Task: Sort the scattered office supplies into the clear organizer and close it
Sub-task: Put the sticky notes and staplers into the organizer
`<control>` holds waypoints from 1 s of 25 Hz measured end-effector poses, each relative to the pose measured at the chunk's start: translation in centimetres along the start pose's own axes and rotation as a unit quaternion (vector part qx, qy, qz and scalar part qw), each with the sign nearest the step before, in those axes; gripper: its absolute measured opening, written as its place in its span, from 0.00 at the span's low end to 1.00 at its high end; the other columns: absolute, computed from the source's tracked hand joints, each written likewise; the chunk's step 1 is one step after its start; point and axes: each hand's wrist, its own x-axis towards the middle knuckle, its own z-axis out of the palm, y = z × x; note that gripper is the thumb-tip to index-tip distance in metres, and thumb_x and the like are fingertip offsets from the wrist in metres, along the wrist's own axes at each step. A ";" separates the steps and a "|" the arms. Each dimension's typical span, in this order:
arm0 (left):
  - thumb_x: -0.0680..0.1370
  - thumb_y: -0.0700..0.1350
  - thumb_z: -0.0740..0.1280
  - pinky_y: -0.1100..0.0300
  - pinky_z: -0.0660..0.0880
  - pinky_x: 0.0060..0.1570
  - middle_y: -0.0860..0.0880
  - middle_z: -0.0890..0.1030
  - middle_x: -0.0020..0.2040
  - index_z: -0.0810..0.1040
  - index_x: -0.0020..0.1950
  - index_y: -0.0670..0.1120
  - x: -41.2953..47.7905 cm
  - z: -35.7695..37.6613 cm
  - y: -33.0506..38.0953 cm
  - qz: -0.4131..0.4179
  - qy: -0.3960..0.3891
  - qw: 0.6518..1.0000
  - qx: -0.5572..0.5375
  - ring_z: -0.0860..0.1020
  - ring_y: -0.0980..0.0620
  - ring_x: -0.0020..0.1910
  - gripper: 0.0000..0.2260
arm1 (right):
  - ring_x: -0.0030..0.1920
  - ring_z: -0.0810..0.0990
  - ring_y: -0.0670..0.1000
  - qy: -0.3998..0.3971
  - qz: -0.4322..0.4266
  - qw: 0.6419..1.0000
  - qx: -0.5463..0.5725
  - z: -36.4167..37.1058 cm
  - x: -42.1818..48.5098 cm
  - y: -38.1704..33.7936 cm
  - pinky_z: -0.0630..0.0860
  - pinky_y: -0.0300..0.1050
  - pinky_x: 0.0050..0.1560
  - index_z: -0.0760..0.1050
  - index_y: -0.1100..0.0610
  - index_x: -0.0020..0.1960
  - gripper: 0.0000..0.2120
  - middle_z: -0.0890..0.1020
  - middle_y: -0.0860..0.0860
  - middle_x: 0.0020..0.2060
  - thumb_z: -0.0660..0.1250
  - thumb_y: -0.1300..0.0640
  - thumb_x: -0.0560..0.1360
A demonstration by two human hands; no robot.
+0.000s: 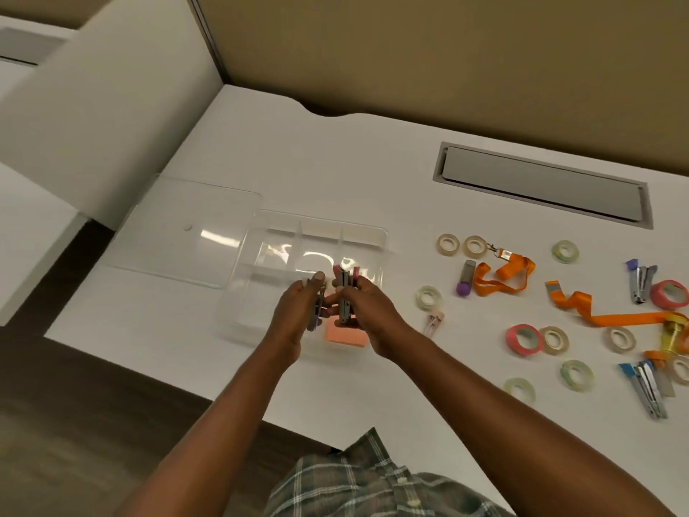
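Note:
The clear organizer (pixel 367 236) lies open on the white desk, and its lid (pixel 179 233) rests flat to its left. Both hands hover over the organizer's front compartments. My left hand (pixel 294 319) grips a small metal staple remover (pixel 316 311) with a purple tip. My right hand (pixel 367 311) grips a pink-handled staple remover (pixel 345 289), held upright. An orange sticky-note pad (pixel 345 335) sits in the front compartment under the hands.
To the right lie several tape rolls (pixel 524 339), an orange lanyard (pixel 503 276), a purple-capped tube (pixel 465 279), orange ribbon (pixel 611 317) and more staple removers (pixel 648 391). A grey cable hatch (pixel 540 184) is set into the desk's far side.

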 end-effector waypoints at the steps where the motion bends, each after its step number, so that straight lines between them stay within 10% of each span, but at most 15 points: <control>1: 0.81 0.61 0.58 0.47 0.78 0.53 0.48 0.84 0.44 0.78 0.49 0.55 0.2 -0.8 0.1 -0.015 0.014 1.000 -0.010 0.82 0.47 0.46 0.13 | 0.54 0.84 0.55 -0.002 0.015 1.000 -0.004 1.6 0.4 -0.1 0.78 0.51 0.53 0.72 0.52 0.65 0.12 0.84 0.55 0.53 0.59 0.53 0.82; 9: 0.78 0.70 0.50 0.56 0.74 0.43 0.48 0.83 0.48 0.79 0.58 0.46 1.2 -1.9 0.9 -0.102 -0.009 0.992 -0.075 0.81 0.51 0.47 0.32 | 0.45 0.78 0.53 0.032 0.174 0.982 0.065 7.7 2.9 -1.0 0.73 0.48 0.48 0.75 0.57 0.55 0.17 0.80 0.54 0.44 0.55 0.46 0.81; 18: 0.78 0.70 0.50 0.49 0.70 0.64 0.43 0.77 0.67 0.72 0.71 0.46 1.4 -1.1 0.8 -0.115 -0.016 0.990 -0.076 0.75 0.43 0.66 0.34 | 0.46 0.79 0.51 0.049 0.180 0.972 0.145 7.7 3.1 -1.6 0.74 0.45 0.43 0.74 0.56 0.65 0.21 0.82 0.54 0.50 0.56 0.43 0.82; 25: 0.82 0.61 0.56 0.57 0.71 0.43 0.55 0.79 0.47 0.74 0.56 0.52 -0.1 2.0 2.2 0.043 0.040 0.998 0.034 0.77 0.58 0.45 0.15 | 0.56 0.81 0.54 0.024 0.060 0.998 0.014 2.2 1.6 -0.8 0.78 0.50 0.57 0.74 0.53 0.66 0.25 0.82 0.53 0.58 0.57 0.37 0.79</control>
